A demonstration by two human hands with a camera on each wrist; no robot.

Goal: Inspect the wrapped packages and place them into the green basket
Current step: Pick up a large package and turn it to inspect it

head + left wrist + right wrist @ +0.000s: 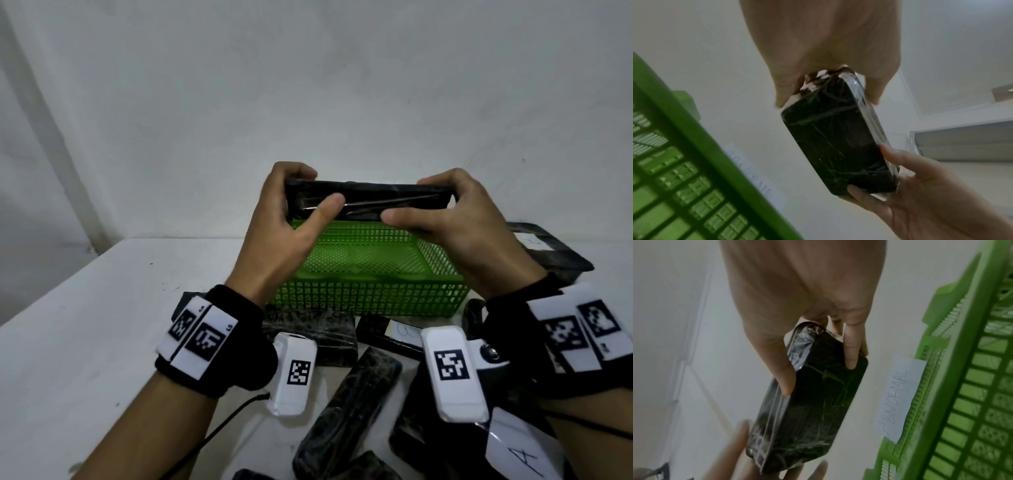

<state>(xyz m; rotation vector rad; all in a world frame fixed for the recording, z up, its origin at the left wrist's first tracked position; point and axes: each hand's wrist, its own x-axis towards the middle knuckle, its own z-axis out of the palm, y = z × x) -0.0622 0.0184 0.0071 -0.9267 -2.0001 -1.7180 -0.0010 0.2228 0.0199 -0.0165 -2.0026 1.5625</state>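
Note:
I hold one black plastic-wrapped package (370, 202) level in the air, just above the far rim of the green mesh basket (370, 298). My left hand (310, 192) grips its left end, thumb on the near face and fingers curled over the top. My right hand (411, 200) grips the right end the same way. The left wrist view shows the package (836, 134) from its end, with the basket (694, 146) beside it. In the right wrist view the package (807, 410) hangs beside the basket wall (962, 386). Nothing lies on the basket's floor.
Several more black wrapped packages (349, 411) lie on the white table (102, 325) in front of the basket; one (548, 253) with a white label lies to its right. A handwritten paper label (898, 399) is stuck by the basket's rim. A wall stands close behind.

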